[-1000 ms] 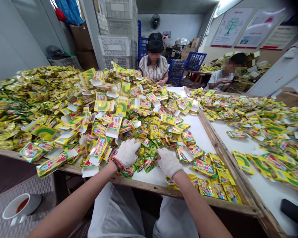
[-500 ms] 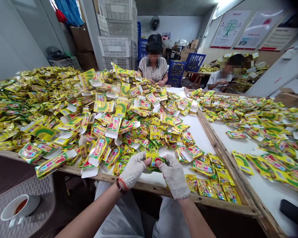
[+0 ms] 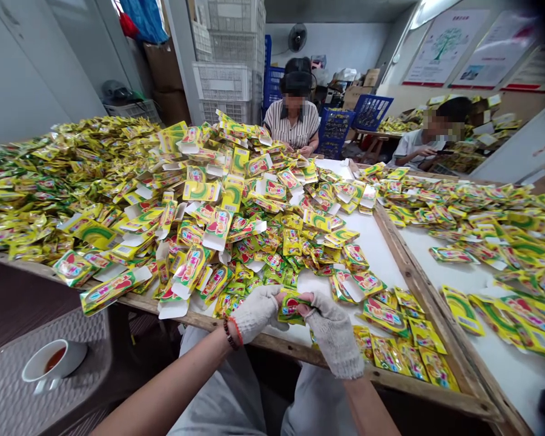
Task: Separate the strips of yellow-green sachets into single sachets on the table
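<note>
A small yellow and green packet [image 3: 291,307] with a red print is held between my two hands above the table's front edge. My left hand [image 3: 255,315], in a white glove with bare fingertips, pinches its left end. On the other end, the gloved fingers of my right hand [image 3: 335,333] are closed, with the thumb on its face. Just beyond lies a heap of printed yellow cartons [image 3: 218,227], several with white flaps sticking out. Flat packets [image 3: 386,352] lie side by side to the right of my right hand, partly behind it.
Loose packets [image 3: 95,148] form a large mound at left. A wooden rail [image 3: 404,260] divides the white tabletop, with more cartons [image 3: 463,309] beyond it. A cup [image 3: 57,363] of reddish-brown liquid stands on a chair at lower left. Two people [image 3: 293,118] sit farther back.
The view has swung slightly left, so the scene sits farther right. Both hands still hold the packet, which now looks more upright, its printed face turned more toward me.
</note>
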